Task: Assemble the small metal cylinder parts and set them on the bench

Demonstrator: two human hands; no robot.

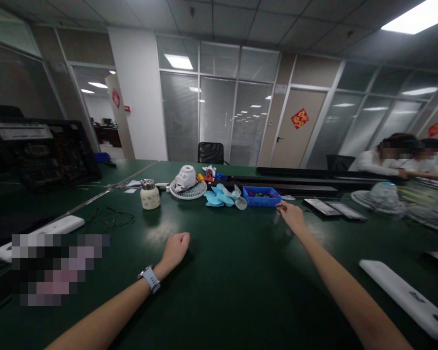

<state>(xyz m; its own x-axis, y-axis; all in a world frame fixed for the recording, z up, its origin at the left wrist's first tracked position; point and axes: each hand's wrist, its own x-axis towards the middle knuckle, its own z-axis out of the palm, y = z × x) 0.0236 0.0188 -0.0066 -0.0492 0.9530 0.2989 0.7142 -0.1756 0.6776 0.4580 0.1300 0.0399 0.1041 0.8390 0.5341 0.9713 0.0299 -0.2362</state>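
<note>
My left hand, with a watch on its wrist, rests on the green table as a loose fist; no object shows in it. Farther forward, my right hand has its fingers pinched together just right of a blue tray. What they grip is too small to name. Below the fingertips is a small pale, see-through thing, blurred. Small coloured parts lie in the tray. Light-blue fan blades sit to its left, with a white fan housing on a round grille beyond them.
A cream bottle stands at left, near thin dark cables. Long white pieces lie at both sides. Black bars and flat panels are at the back right. An opened electronic unit stands far left; two people sit far right.
</note>
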